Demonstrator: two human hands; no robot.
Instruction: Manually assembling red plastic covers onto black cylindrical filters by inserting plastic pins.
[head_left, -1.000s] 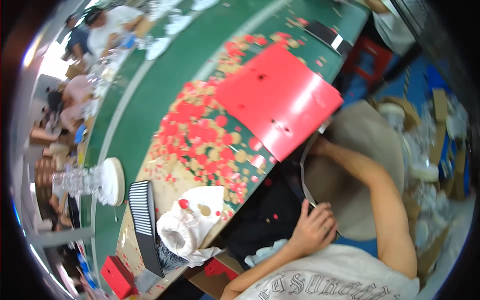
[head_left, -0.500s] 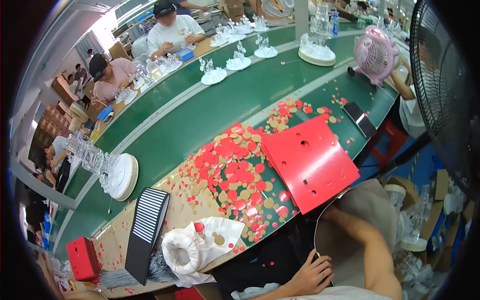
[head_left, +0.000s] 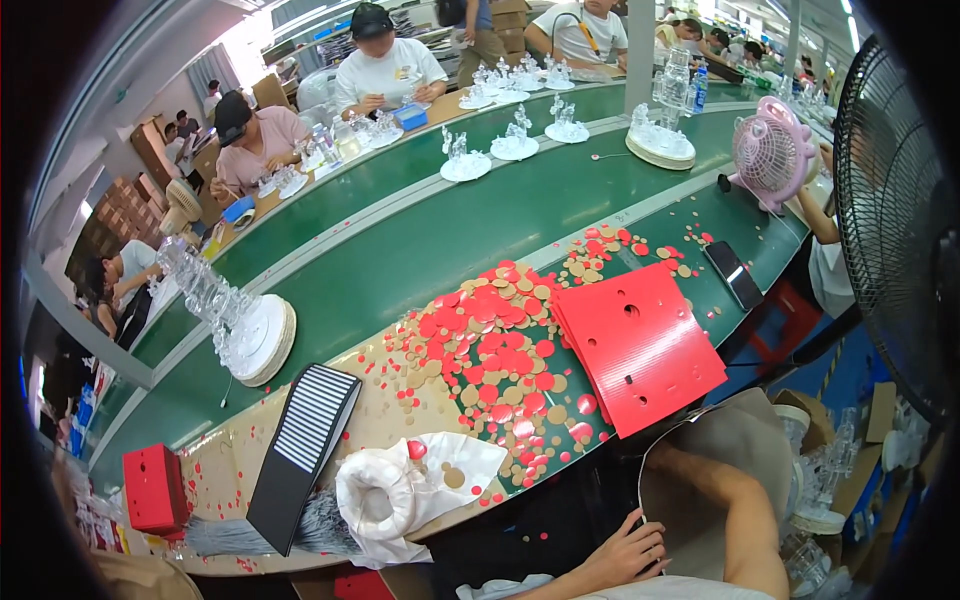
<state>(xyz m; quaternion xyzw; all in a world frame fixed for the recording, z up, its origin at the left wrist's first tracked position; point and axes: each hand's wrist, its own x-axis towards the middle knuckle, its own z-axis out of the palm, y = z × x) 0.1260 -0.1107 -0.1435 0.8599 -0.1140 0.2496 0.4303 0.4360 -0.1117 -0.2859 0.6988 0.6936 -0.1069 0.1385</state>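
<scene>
At the lower right, my left hand (head_left: 628, 550) has its fingers curled over the rim of a grey-brown open bag or sack (head_left: 720, 430). My right forearm (head_left: 745, 505) reaches into that bag, so the hand itself is hidden inside. Just beyond the bag lies a stack of red punched cards (head_left: 640, 350) with several round holes. Red and tan paper discs (head_left: 500, 350) are scattered beside the stack across the green table (head_left: 430, 260). A white cloth roll or ring (head_left: 378, 500) rests on brown paper near the front edge.
A black striped folder (head_left: 305, 440) and a red card stack (head_left: 153, 488) lie at the left. A clear figurine on a white round base (head_left: 260, 345) stands behind them. Toward the right are a phone (head_left: 733, 275), a pink fan (head_left: 772, 152) and a large black fan (head_left: 885, 230). People work opposite.
The whole view has shifted, so the table's contents appear further right and lower. My left hand stays at the bag's rim and my right arm stays inside the bag.
</scene>
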